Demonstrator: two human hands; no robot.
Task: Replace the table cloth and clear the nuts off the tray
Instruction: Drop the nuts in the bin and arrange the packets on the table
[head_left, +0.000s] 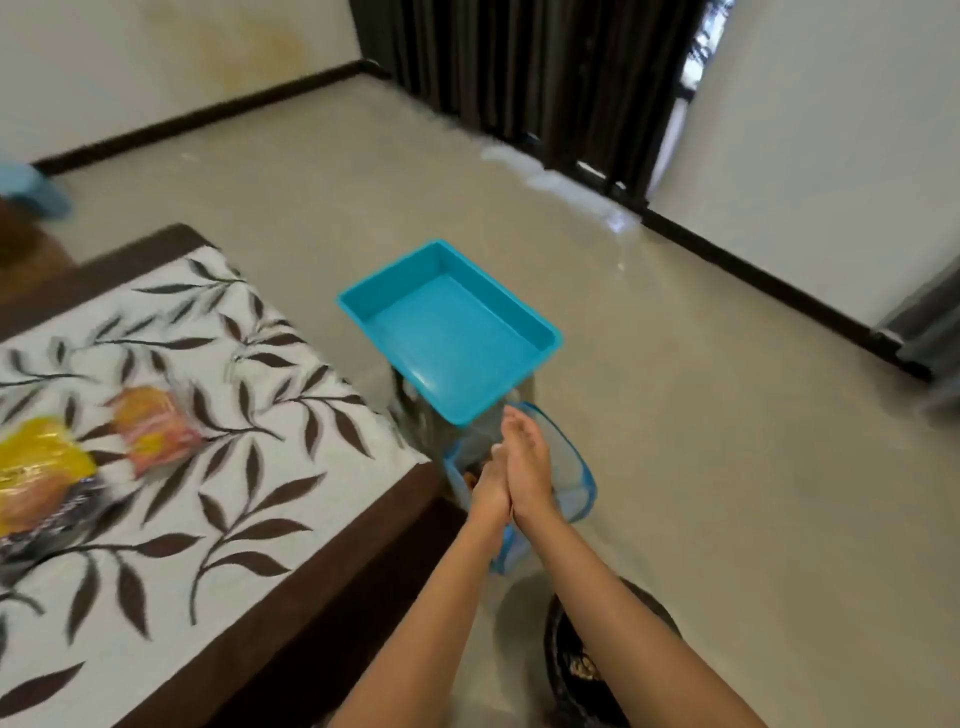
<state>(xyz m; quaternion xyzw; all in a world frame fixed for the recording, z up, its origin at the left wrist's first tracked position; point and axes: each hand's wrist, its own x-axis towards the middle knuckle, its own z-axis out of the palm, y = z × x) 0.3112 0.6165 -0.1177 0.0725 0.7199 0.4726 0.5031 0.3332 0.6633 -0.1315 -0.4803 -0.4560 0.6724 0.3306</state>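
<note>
The left hand (491, 491) and the right hand (529, 467) were pressed together palm to palm, with the fingers straight and pointed away from the person. They were held just above a clear box (577, 491) with a blue rim, which was placed on the floor (701, 441) beside the corner of the bench (332, 561).

The blue tray (452, 338) was seen just beyond the hands, tilted, with its inside bare. It was rested on something clear and blurred, and what this was could not be told.

The bench was covered by a white table cloth (218, 499) printed with dark leaves. On the cloth a yellow packet (41, 465) and an orange packet (156, 431) were laid near each other, both blurred.

Under the right forearm a dark round basket (563, 644) was placed on the floor. Some pale pieces (584, 667) were seen in it; whether they were nuts could not be told.
</note>
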